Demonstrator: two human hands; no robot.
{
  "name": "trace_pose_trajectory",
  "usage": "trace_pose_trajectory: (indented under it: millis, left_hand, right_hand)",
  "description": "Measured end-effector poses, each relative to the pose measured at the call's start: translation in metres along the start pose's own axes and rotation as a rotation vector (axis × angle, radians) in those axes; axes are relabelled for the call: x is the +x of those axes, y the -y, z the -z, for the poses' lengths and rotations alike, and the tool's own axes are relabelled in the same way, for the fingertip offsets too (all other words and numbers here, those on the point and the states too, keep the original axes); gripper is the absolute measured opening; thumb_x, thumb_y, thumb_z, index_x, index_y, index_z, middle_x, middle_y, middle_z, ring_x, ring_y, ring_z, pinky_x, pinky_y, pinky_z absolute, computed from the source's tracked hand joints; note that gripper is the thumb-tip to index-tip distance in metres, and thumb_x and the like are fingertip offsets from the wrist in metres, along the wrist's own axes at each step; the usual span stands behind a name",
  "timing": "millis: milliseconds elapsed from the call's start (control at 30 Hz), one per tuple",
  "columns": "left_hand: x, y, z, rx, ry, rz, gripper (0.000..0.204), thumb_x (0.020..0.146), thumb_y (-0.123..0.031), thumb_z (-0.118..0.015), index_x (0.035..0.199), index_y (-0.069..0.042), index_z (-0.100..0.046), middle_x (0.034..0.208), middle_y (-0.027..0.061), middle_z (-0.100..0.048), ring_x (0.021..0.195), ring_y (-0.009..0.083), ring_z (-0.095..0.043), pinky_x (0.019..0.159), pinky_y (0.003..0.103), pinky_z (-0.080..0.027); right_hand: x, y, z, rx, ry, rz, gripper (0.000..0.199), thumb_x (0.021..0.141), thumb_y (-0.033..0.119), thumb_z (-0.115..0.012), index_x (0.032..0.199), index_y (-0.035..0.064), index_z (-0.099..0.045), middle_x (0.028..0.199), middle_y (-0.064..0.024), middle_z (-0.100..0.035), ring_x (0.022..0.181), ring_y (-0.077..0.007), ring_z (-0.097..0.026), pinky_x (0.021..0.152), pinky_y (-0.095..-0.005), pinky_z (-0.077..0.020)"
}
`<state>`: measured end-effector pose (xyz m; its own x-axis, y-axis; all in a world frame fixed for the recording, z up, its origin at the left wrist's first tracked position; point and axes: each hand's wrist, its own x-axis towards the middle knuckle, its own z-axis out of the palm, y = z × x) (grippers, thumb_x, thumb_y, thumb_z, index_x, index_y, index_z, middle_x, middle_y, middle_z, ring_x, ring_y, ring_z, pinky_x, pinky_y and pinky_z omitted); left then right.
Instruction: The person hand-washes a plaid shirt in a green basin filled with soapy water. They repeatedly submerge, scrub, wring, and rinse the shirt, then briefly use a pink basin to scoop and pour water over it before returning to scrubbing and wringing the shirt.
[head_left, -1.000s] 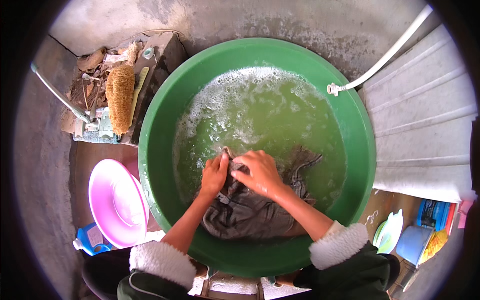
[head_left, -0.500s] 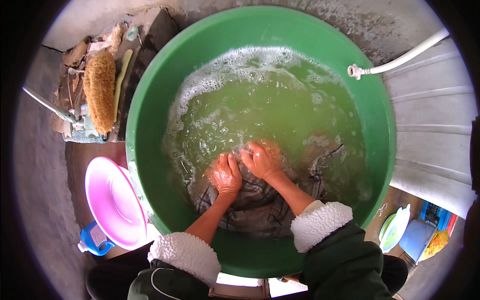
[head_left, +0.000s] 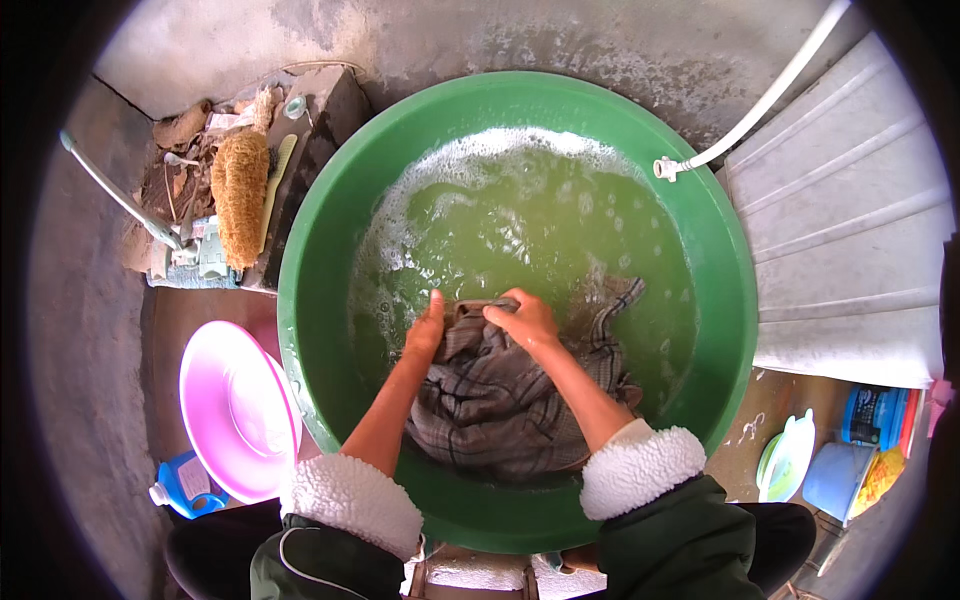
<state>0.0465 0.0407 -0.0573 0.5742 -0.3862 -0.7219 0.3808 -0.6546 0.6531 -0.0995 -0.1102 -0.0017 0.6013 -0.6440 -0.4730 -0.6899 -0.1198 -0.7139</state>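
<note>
A large green plastic basin (head_left: pixel 330 210) holds greenish soapy water (head_left: pixel 520 215) with foam along its far side. A wet grey plaid cloth (head_left: pixel 500 400) lies at the near side of the basin, partly out of the water. My left hand (head_left: pixel 427 328) grips the cloth's far left edge. My right hand (head_left: pixel 525 318) is closed on the bunched top edge of the same cloth, close beside the left. Both forearms are bare, with fleece cuffs pushed back.
A pink basin (head_left: pixel 235 410) leans at the lower left beside a blue bottle (head_left: pixel 185 485). A fibrous scrub brush (head_left: pixel 240 195) and clutter lie at the upper left. A white hose (head_left: pixel 760 100) ends at the basin's right rim. Small containers (head_left: pixel 830 465) sit at the lower right.
Both hands pushed forward into the water with the cloth, then drew back toward me. The cloth now lies more gathered and raised at the near side.
</note>
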Motion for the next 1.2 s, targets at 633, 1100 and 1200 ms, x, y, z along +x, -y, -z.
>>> trace_pose_trajectory:
  millis: [633, 1100, 1200]
  left_hand:
    - [-0.156, 0.024, -0.041, 0.736, -0.553, -0.851, 0.026, 0.09, -0.033, -0.054, 0.089, -0.009, -0.064, 0.104, 0.0167, -0.051, 0.101, 0.0358, -0.047, 0.091, 0.05, -0.032]
    - [-0.05, -0.006, -0.032, 0.766, -0.257, -0.442, 0.036, 0.089, -0.037, -0.05, 0.084, -0.01, -0.074, 0.093, 0.0131, -0.064, 0.093, 0.0379, -0.055, 0.083, 0.052, -0.038]
    - [-0.043, -0.015, 0.018, 0.299, 0.062, -0.402, 0.038, 0.091, -0.044, -0.054, 0.1, -0.014, -0.075, 0.105, 0.0131, -0.064, 0.1, 0.0377, -0.058, 0.089, 0.045, -0.045]
  right_hand:
    - [-0.108, -0.009, 0.014, -0.359, 0.087, 0.505, 0.068, 0.086, 0.053, -0.062, 0.14, 0.0158, -0.046, 0.138, -0.0252, -0.039, 0.131, -0.0456, -0.035, 0.103, -0.0569, -0.0269]
    - [0.008, -0.007, -0.023, -0.375, -0.047, 0.389, 0.025, 0.089, 0.031, -0.056, 0.079, 0.0109, -0.067, 0.071, -0.012, -0.064, 0.068, -0.0331, -0.063, 0.078, -0.0429, -0.0452]
    - [0.004, 0.014, -0.014, -0.365, -0.031, 0.196, 0.041, 0.092, 0.046, -0.054, 0.113, 0.0119, -0.064, 0.106, -0.0188, -0.062, 0.105, -0.0355, -0.057, 0.095, -0.0524, -0.0377]
